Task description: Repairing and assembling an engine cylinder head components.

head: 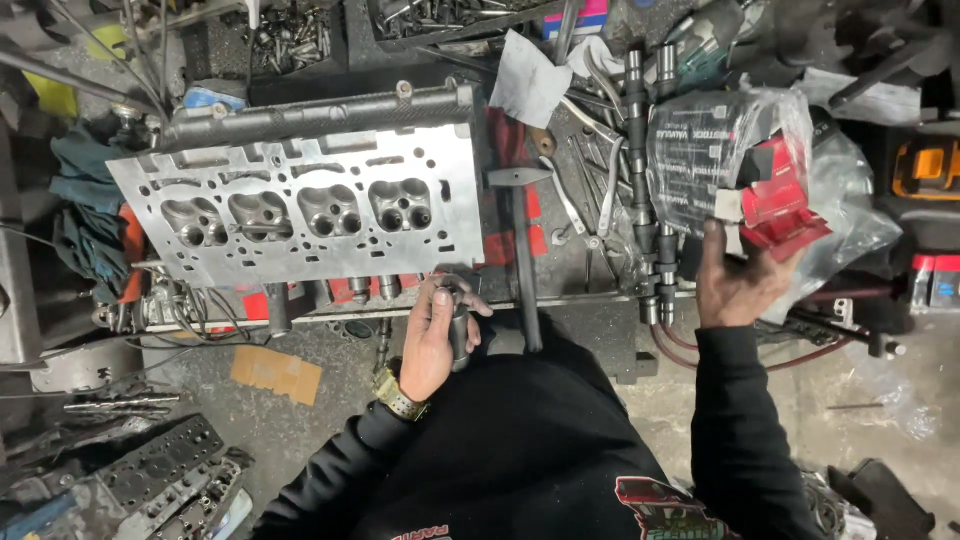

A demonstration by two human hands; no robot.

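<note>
1. Light falls from above, cool and fairly even; the bench is moderately bright.
2. The machined face of the cylinder head (310,205) reflects it as a pale sheen.
3. The clear plastic bag (745,150) carries white glare patches.
4. The corners and the black sweatshirt (540,450) sink into shadow.
5. Focus is sharp centrally; the edges are soft and slightly bowed.
</note>
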